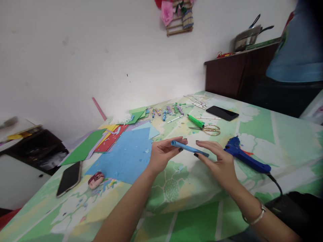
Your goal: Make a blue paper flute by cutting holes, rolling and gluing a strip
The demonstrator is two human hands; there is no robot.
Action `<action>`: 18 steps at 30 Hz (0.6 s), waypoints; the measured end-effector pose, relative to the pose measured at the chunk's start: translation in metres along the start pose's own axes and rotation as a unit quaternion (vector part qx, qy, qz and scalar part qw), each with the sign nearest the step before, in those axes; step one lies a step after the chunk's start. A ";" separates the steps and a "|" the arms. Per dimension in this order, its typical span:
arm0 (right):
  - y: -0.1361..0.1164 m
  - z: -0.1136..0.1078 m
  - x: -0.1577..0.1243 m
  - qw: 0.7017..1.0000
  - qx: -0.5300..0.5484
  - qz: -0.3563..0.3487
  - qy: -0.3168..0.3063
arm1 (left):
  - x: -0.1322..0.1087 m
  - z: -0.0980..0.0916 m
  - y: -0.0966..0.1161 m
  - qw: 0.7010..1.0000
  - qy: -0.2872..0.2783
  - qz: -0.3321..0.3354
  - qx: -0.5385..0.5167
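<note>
A thin roll of blue paper (188,148) lies between my two hands above the table. My left hand (164,153) has its fingers stretched out, with the roll's left end resting on the fingertips. My right hand (217,161) is also flat, fingers extended, the roll's right end lying along them. Both hands hover over the green patterned tablecloth (176,188), with a large blue paper sheet (126,154) just to the left.
A blue glue gun (246,156) with its cord lies right of my hands. Scissors (209,129), a green marker (195,121), a black phone (222,113), small paper rolls (166,111), coloured sheets (101,141), another phone (69,178) and a pink object (96,179) are on the table.
</note>
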State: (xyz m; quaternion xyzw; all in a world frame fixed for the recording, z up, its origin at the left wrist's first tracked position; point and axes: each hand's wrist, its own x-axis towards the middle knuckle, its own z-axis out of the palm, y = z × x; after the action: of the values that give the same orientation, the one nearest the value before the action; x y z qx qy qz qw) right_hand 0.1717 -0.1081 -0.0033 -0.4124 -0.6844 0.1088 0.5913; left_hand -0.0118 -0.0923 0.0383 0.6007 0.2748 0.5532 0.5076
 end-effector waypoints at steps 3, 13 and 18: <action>-0.021 0.007 0.005 0.998 -0.003 -0.057 0.021 | -0.002 0.001 0.000 1.000 -0.009 0.001 0.008; -0.040 0.018 0.023 0.997 0.074 -0.015 -0.018 | 0.000 -0.002 -0.002 1.000 0.014 -0.010 0.018; -0.038 0.018 0.026 0.992 0.118 0.040 -0.025 | 0.001 -0.004 -0.005 1.000 0.018 -0.013 0.013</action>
State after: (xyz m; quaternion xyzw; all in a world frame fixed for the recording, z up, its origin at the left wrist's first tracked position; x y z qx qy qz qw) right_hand 0.1400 -0.1083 0.0349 -0.3636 -0.6645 0.2229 0.6137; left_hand -0.0137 -0.0886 0.0334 0.5934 0.2989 0.5538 0.5018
